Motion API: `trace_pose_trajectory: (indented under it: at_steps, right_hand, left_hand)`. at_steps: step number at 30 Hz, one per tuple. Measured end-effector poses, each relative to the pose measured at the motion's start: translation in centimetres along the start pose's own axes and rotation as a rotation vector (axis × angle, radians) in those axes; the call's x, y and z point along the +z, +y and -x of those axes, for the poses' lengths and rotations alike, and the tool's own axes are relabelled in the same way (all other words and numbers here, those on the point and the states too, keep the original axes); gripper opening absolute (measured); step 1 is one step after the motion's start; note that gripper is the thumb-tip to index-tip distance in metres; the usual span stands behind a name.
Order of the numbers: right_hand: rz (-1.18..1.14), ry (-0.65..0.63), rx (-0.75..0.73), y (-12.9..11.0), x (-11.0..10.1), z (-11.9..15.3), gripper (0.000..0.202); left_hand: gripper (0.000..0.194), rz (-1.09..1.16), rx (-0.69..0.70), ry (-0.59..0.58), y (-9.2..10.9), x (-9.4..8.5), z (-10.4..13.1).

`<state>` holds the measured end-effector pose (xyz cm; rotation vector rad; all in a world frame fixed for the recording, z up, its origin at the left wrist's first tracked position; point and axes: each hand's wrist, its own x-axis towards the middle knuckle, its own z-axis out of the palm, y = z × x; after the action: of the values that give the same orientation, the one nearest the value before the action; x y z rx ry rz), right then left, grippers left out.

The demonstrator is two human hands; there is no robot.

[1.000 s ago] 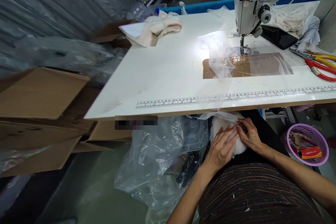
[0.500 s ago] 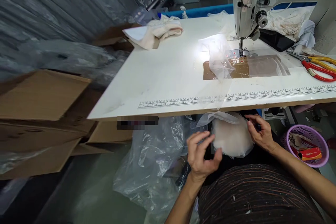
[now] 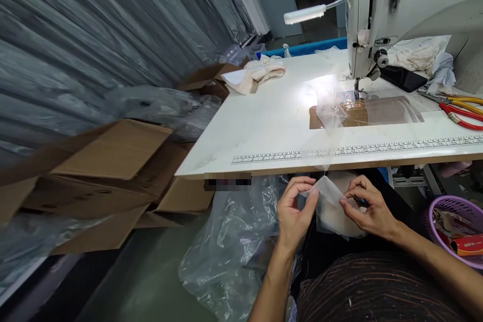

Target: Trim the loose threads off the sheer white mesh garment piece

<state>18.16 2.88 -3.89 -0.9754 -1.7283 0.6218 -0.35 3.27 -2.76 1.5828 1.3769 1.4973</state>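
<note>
Between my hands, just below the table's front edge, a sheer white fabric piece (image 3: 327, 190) is stretched. My left hand (image 3: 296, 206) pinches its left side with thumb and fingers. On the other side my right hand (image 3: 368, 206) pinches it too. A stack of pale beige fabric pieces (image 3: 335, 219) lies on my lap beneath, partly covered by the sheer piece and my right hand. More sheer fabric (image 3: 330, 110) trails over the tabletop, left of the needle of the white sewing machine (image 3: 360, 30), and hangs down over the edge towards my hands.
Red- and yellow-handled pliers (image 3: 462, 110) and a black phone (image 3: 403, 78) lie right of the needle. Beige fabric (image 3: 256, 76) sits at the table's far left corner. Open cardboard boxes (image 3: 113, 151) and a clear plastic bag (image 3: 226, 246) are to the left; a purple basket (image 3: 433, 221) stands right.
Both hands have closed on the sheer fabric and lifted it off the stack towards the table edge; before, their fingers were apart around the stack. The camera view has shifted.
</note>
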Motion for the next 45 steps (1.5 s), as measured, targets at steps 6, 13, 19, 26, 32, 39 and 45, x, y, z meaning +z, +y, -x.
trace_pose_trajectory:
  at_steps: [6,13,19,26,32,39,45]
  right_hand:
    - [-0.141,-0.28,-0.052,-3.4,-0.5,1.4,0.006]
    - [-0.15,-0.286,-0.026,-3.1,-0.1,1.6,0.013]
    - [-0.131,-0.213,0.098,-2.4,-1.1,0.3,0.025]
    - [-0.044,-0.322,0.219,-2.0,-0.6,-1.1,0.05]
    - [0.035,-0.322,0.153,-1.9,0.7,-1.6,0.049]
    - [0.081,-0.313,0.231,-2.2,0.7,-1.5,0.048]
    - [0.098,-0.361,0.18,-2.5,0.7,-1.2,0.05]
  left_hand:
    - [0.037,0.606,-0.636,-0.106,2.8,-2.3,1.8]
    - [0.06,0.522,-0.8,-0.255,3.4,-0.9,1.5]
    - [0.047,0.418,-0.784,-0.295,2.9,0.1,0.4]
    - [0.035,0.292,-0.672,-0.296,3.0,-0.8,0.8]
    - [0.025,0.199,-0.575,-0.294,3.2,-1.0,0.9]
    - [0.03,0.317,-0.692,-0.259,3.3,-0.9,0.9]
    - [0.029,0.36,-0.745,-0.282,3.6,-0.9,0.8]
